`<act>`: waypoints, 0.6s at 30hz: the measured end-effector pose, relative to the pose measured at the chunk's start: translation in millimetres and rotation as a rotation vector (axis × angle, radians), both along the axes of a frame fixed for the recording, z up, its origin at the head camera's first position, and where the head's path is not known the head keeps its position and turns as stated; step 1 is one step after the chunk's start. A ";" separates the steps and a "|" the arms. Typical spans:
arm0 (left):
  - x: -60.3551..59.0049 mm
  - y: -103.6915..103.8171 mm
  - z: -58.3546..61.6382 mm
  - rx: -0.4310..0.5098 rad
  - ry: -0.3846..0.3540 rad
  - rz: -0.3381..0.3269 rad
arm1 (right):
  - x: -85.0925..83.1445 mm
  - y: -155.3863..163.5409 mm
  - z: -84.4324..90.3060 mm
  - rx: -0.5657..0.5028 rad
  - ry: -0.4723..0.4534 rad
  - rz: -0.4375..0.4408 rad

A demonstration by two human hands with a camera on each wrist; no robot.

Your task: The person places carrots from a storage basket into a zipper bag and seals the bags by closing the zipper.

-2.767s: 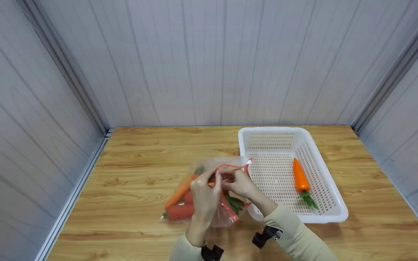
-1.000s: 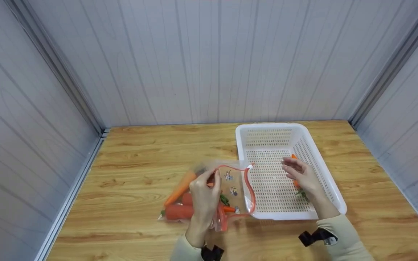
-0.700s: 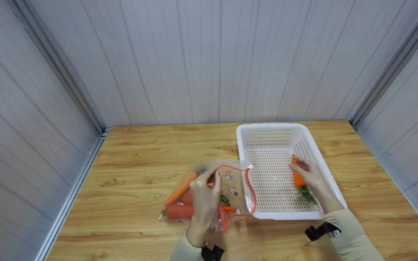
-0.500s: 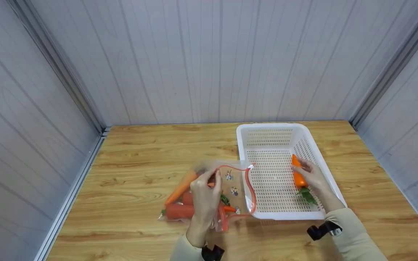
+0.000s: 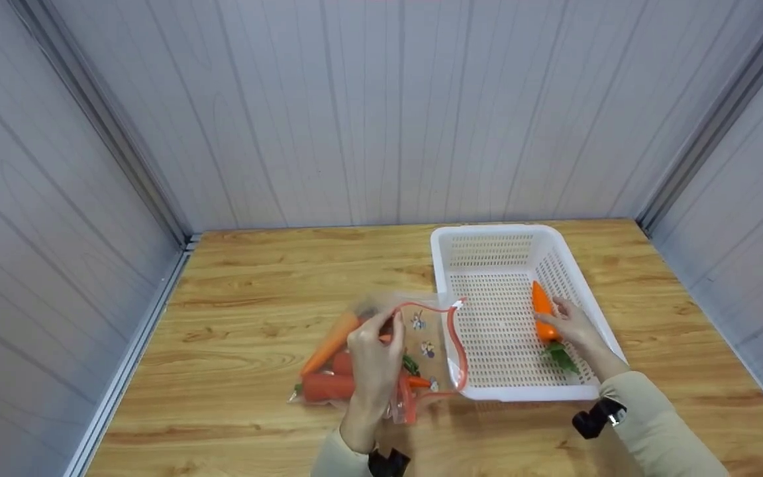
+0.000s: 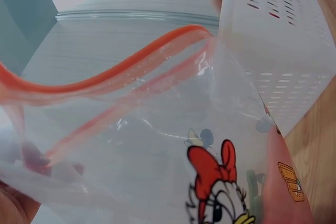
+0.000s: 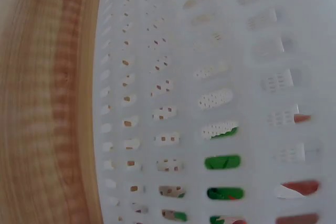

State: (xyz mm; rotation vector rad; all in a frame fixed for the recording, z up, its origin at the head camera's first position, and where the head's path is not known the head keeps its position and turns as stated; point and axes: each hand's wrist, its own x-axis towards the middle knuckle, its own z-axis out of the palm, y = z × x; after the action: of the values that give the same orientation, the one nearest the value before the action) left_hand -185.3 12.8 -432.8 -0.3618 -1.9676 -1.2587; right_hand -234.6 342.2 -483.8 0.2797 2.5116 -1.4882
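Note:
A clear zip bag (image 5: 429, 344) with a red zip strip and cartoon prints lies on the wooden table, its mouth gaping toward the white perforated basket (image 5: 487, 233). My left hand (image 5: 385, 329) pinches the bag's upper edge. Several orange carrots (image 5: 328, 344) lie inside the bag. In the basket's right half my right hand (image 5: 559, 319) grips a lone carrot (image 5: 541, 306) with green leaves. The left wrist view shows the bag (image 6: 157, 145) close up, and the basket wall (image 6: 278, 40) behind it. The right wrist view shows only the basket wall (image 7: 210, 51).
The wooden table (image 5: 255, 278) is boxed in by grey panel walls at the back and on both sides. The basket stands at the right rear and touches the bag's mouth. Bare wood (image 7: 47, 103) runs beside the basket.
My right hand left the bag's mouth, moved right into the basket and took hold of the carrot there. The left hand still holds the bag, whose mouth is wider.

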 end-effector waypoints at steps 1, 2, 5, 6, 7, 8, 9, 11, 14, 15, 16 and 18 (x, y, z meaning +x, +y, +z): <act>-0.1 0.1 -0.1 0.000 0.000 0.000 | 0.0 0.1 -1.1 0.002 -0.005 0.001; -0.2 0.1 -0.1 0.000 -0.001 -0.002 | -0.1 -0.1 -2.3 0.004 -0.009 0.001; -0.6 0.3 -0.1 -0.005 0.001 0.002 | -0.2 -1.5 -5.9 0.014 -0.019 0.004; -0.7 0.4 -0.2 -0.009 0.001 0.005 | -0.3 -2.0 -7.4 0.022 -0.024 0.003; -0.7 0.4 -0.1 -0.012 0.002 0.006 | -0.2 -2.5 -8.8 0.036 -0.031 0.004; -0.7 0.5 -0.2 -0.013 0.002 0.008 | -0.1 -3.2 -10.1 0.050 -0.036 0.007; -0.7 0.5 0.0 -0.015 0.003 0.012 | 0.1 -3.8 -11.3 0.065 -0.043 0.010; -0.8 0.6 0.0 -0.016 0.004 0.013 | 0.4 -4.9 -14.0 0.090 -0.059 0.013; -0.8 0.8 -0.3 -0.015 0.010 0.018 | 1.7 -6.3 -17.3 0.136 -0.073 0.020; -0.8 0.9 -0.5 -0.015 0.013 0.020 | 2.1 -6.7 -18.4 0.149 -0.075 0.020; -0.8 1.1 -0.8 -0.015 0.015 0.022 | 2.6 -6.9 -19.5 0.164 -0.073 0.021; -0.7 1.4 -1.2 -0.013 0.020 0.022 | 3.5 -7.1 -21.1 0.200 -0.061 0.020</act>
State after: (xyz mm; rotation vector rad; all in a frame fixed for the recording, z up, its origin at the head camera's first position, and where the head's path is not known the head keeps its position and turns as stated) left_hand -186.1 14.2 -434.0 -0.3575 -1.9588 -1.2244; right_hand -231.1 335.1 -504.9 0.3254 2.6082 -1.2037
